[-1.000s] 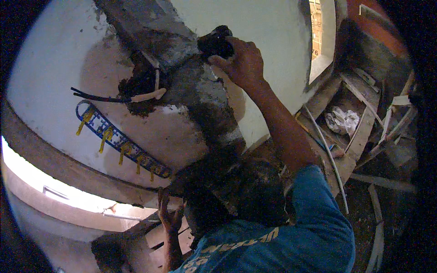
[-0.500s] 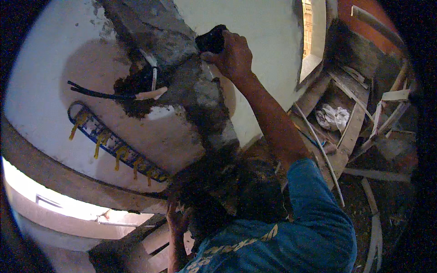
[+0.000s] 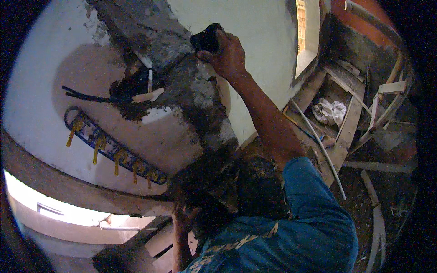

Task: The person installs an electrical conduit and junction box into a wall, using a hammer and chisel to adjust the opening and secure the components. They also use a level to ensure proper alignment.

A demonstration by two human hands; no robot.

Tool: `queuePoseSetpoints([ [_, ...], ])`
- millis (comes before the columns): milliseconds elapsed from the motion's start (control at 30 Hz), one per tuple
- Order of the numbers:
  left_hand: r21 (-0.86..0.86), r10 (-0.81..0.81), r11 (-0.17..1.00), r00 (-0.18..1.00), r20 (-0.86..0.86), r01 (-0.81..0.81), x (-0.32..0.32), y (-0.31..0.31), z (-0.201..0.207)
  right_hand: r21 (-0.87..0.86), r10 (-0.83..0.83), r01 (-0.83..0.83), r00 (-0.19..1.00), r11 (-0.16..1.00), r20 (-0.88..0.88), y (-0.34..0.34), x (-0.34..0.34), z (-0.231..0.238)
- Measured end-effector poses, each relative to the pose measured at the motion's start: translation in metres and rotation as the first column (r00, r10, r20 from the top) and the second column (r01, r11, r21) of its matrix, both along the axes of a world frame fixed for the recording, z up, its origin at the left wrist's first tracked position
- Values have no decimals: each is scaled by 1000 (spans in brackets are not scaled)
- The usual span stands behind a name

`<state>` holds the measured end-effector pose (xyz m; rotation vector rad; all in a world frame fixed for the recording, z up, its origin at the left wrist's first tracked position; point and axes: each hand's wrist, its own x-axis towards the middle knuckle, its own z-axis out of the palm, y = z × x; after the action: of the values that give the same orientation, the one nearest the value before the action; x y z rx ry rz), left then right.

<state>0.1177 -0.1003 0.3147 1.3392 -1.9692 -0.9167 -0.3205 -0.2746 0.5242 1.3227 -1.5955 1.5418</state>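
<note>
One white wall [image 3: 266, 34], 9 to 1 o'clock, with one grey mortar band [image 3: 157, 43] down from 11. One teal shirt [image 3: 291, 236], 5 o'clock, bottom cut off. Bright opening [image 3: 77, 210], one, 8 o'clock. Wood pieces [image 3: 348, 119], several, 2 to 4 o'clock; overlaps and gloom, no sure count. Blue rack [image 3: 109, 152], one, 9 o'clock, five yellow strips countable. Right hand [image 3: 226, 52], 12 o'clock, thumb and fingers pinching one dark lump [image 3: 207, 39] at the band's right edge; wall contact unclear. Left hand [image 3: 185, 214], 7 o'clock, shadowed, can't tell its grip. White bag [image 3: 328, 112], one, 2-3 o'clock.
</note>
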Motion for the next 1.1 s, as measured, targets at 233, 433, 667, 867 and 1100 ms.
queuePoseSetpoints([
  [233, -169, -233, 950, 955, 185, 264, -27, -16, 34, 123, 33, -36, 999, 992, 23, 7, -4, 11],
  [433, -489, -408, 715, 866, 290, 500, -78, -52, 96, 177, 37, -49, 997, 983, 73, 11, 1, 12],
  [667, -680, -447, 536, 851, 275, 501, -147, -55, 172, -103, 42, -39, 999, 994, 28, 3, 5, -3],
  [867, -758, -206, 548, 935, 287, 354, -224, -82, 206, -74, 84, -78, 994, 994, 69, 3, 2, -4],
  [1100, -850, -98, 390, 934, 343, 353, -269, -145, 228, -152, 126, -115, 990, 982, 63, 2, 0, -7],
])
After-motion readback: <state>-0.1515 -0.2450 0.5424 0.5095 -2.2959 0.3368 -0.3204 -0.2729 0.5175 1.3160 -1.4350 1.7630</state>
